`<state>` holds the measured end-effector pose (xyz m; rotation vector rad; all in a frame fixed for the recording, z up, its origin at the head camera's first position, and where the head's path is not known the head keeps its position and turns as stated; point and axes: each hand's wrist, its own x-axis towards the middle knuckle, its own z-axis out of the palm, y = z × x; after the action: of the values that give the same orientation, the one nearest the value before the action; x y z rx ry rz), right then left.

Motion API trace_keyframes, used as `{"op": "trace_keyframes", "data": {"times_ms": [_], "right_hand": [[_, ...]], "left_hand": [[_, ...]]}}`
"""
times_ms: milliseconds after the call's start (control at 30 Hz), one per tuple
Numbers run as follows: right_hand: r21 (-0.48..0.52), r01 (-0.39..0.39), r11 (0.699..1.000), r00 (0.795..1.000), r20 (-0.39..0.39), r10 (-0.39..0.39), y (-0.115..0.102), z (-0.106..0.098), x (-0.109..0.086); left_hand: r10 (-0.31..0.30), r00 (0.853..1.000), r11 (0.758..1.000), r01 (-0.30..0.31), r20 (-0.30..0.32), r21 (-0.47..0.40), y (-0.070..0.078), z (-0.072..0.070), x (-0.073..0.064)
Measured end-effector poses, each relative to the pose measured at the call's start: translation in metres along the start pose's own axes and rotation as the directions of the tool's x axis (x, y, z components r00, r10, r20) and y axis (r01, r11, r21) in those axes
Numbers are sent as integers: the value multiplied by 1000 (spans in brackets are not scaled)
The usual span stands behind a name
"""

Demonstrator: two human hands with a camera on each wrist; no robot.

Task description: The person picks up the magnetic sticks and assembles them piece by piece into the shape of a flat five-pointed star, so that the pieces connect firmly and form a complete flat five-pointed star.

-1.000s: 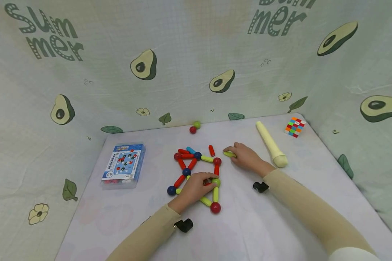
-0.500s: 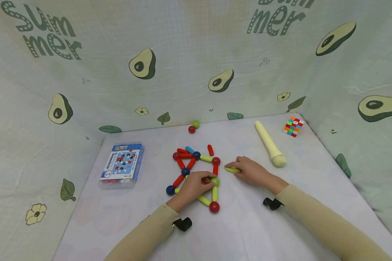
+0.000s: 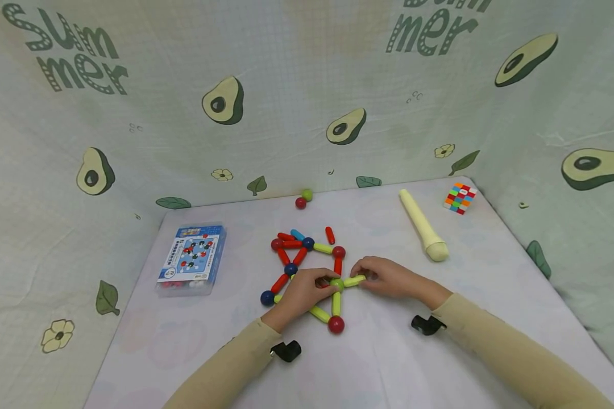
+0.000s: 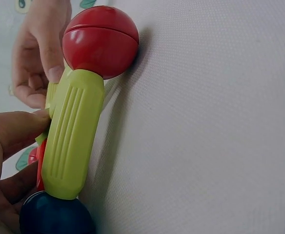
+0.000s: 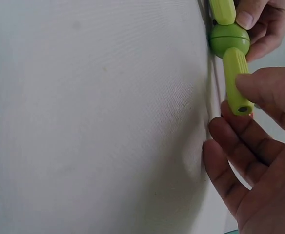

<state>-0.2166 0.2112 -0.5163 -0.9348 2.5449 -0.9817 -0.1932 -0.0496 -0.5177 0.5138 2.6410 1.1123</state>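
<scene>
My left hand (image 3: 301, 293) lies over a flat structure of magnetic rods and balls, its thumb and finger pinching the green ball (image 3: 339, 284) on the right side. My right hand (image 3: 389, 276) pinches a yellow-green magnetic rod (image 3: 355, 281) between thumb and fingers. In the right wrist view, that rod (image 5: 235, 80) meets the green ball (image 5: 225, 40) end-on, its free end facing me. A red ball (image 4: 101, 41), another yellow-green rod (image 4: 74, 134) and a dark blue ball (image 4: 57, 217) stand close in the left wrist view. Part of the structure is hidden under my left hand.
A loose red rod (image 3: 330, 235) lies behind the structure. Farther back sit a red ball (image 3: 300, 203) and a green ball (image 3: 307, 195). A boxed set (image 3: 191, 259) stands left; a pale yellow club-shaped object (image 3: 422, 226) and a puzzle cube (image 3: 460, 198) lie right.
My right hand has come nearer and then left with the yellow-green rod, turning it until its end meets the green ball. My left hand has stayed on that ball.
</scene>
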Motion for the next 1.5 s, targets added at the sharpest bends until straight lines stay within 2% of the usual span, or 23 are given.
{"op": "trace_keyframes", "data": {"times_ms": [267, 600, 800, 1000, 1267, 1500], "right_hand": [[6, -12, 1000, 998, -54, 12, 1, 3, 2], [-6, -10, 1000, 998, -54, 9, 1, 1, 4], [58, -81, 995, 996, -35, 83, 1, -1, 11], [77, -182, 980, 978, -88, 188, 5, -3, 26], [75, -273, 959, 947, -157, 282, 11, -12, 57], [43, -284, 958, 941, -179, 287, 18, -20, 84]], "left_hand": [[-10, 1000, 1000, 10, -1, -4, 0, -1, 1], [-6, 1000, 1000, 6, 1, -10, -1, -1, 1], [-4, 1000, 1000, 4, 0, -1, -1, -1, 1], [-1, 1000, 1000, 1, 1, -3, -1, -1, 0], [4, 1000, 1000, -4, -1, -8, -2, 0, 0], [9, 1000, 1000, -9, -8, 0, -3, 2, 1]]}}
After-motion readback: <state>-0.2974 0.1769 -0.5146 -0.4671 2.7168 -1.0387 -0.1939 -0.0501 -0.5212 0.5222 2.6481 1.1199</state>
